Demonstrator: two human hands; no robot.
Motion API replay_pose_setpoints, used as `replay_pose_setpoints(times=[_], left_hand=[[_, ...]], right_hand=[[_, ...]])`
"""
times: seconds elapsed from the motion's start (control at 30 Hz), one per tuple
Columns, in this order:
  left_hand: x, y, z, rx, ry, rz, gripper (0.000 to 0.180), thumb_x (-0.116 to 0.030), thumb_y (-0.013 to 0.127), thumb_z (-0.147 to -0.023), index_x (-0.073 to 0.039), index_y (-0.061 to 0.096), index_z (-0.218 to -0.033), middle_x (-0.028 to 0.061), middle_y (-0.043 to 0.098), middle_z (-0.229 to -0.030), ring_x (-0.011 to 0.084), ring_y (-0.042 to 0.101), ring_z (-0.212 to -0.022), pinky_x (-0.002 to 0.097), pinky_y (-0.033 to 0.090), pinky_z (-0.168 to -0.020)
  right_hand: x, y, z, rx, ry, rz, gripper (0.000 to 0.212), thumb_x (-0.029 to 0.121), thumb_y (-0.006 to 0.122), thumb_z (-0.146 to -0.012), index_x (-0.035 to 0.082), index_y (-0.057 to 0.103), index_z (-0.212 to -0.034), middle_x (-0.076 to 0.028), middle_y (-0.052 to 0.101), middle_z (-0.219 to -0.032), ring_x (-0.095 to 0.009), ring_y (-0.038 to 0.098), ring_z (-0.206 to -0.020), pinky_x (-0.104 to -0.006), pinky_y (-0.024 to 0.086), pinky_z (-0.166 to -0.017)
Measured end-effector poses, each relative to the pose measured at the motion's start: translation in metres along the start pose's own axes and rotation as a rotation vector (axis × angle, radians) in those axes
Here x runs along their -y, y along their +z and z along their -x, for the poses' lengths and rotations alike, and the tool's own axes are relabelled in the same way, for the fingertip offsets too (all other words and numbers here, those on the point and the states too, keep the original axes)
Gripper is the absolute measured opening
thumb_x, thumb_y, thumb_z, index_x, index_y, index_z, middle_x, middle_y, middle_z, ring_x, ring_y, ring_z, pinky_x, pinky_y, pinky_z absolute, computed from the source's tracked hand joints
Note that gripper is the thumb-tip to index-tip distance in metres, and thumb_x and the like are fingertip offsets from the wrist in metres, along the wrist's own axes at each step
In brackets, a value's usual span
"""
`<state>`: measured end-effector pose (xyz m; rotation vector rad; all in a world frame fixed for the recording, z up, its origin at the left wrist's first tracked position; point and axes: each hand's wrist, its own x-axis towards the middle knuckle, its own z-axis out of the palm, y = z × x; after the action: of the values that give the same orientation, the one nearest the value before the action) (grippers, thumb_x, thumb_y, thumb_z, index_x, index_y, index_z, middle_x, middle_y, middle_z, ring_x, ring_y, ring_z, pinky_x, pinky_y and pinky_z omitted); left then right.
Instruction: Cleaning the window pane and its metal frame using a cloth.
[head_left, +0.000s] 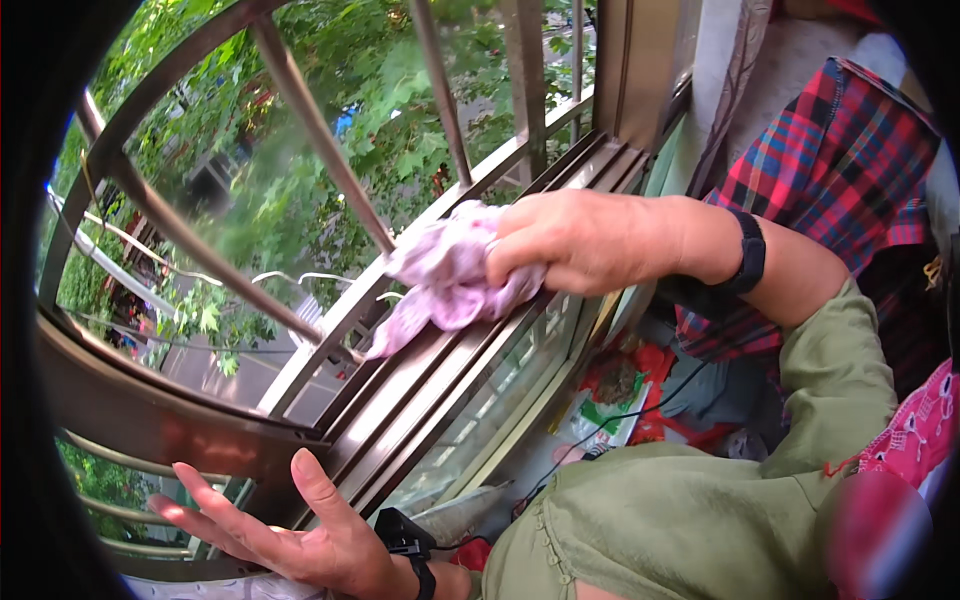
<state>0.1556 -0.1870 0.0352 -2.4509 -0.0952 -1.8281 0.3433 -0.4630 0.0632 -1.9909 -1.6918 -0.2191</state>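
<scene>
A crumpled pink and white cloth (450, 270) is bunched in my right hand (600, 240), whose fingers are closed on it. The cloth lies against the brown metal window track (425, 365), and one corner of it hangs down toward the lower left. My left hand (290, 530) is at the lower left, palm turned up, thumb and fingers spread with nothing in them. It is close to the brown window frame (200, 430) and the lower end of the track.
Beyond the track stand metal window bars (310, 115), with leafy trees outside. A glass pane (470, 430) borders the track on my side. Red-and-blue plaid fabric (820, 150) hangs at the right. Bags and clutter (620, 400) lie below, with a dark cable crossing them.
</scene>
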Motion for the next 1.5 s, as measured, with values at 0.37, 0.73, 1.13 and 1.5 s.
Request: replay_pose_setpoints(times=[0.37, 0.73, 1.13, 1.5], left_hand=[[-0.022, 0.017, -0.014, 0.037, -0.100, 0.008, 0.074, -0.016, 0.072, -0.086, -0.011, 0.034, -0.150, 0.0202, 0.028, -0.155, 0.0402, 0.019, -0.145, 0.0526, 0.021, -0.116], [-0.018, 0.014, -0.008, 0.123, -0.001, -0.060, 0.100, -0.025, 0.085, -0.075, 0.000, 0.024, -0.151, 0.0160, 0.016, -0.160, 0.0439, 0.005, -0.147, 0.0590, 0.014, -0.115], [-0.021, 0.014, -0.009, 0.131, 0.008, -0.097, 0.096, -0.021, 0.083, -0.076, 0.001, 0.026, -0.150, 0.0191, 0.016, -0.160, 0.0470, 0.007, -0.146, 0.0589, 0.014, -0.114], [-0.023, 0.015, -0.011, 0.153, -0.029, -0.112, 0.100, -0.019, 0.084, -0.075, -0.002, 0.023, -0.152, 0.0217, 0.010, -0.160, 0.0487, 0.005, -0.145, 0.0577, 0.014, -0.115]], right_hand=[[-0.060, -0.072, 0.082, -0.124, 0.484, 0.806, 0.035, -0.006, 0.059, -0.071, 0.006, 0.061, -0.103, -0.016, 0.062, -0.090, -0.037, 0.060, -0.088, -0.0426, 0.050, -0.078], [-0.043, -0.055, 0.091, -0.296, 0.366, 1.074, 0.035, 0.001, 0.061, -0.073, 0.003, 0.064, -0.107, -0.013, 0.060, -0.096, -0.029, 0.059, -0.085, -0.0364, 0.051, -0.076], [-0.058, -0.033, 0.083, -0.120, 0.603, 0.921, 0.017, -0.002, 0.057, -0.075, 0.002, 0.054, -0.091, -0.016, 0.058, -0.081, -0.033, 0.059, -0.080, -0.0412, 0.049, -0.074], [-0.050, -0.051, 0.047, -0.475, 0.449, 0.212, 0.039, -0.007, 0.052, -0.074, 0.001, 0.060, -0.111, -0.025, 0.066, -0.090, -0.033, 0.069, -0.086, -0.0390, 0.054, -0.079]])
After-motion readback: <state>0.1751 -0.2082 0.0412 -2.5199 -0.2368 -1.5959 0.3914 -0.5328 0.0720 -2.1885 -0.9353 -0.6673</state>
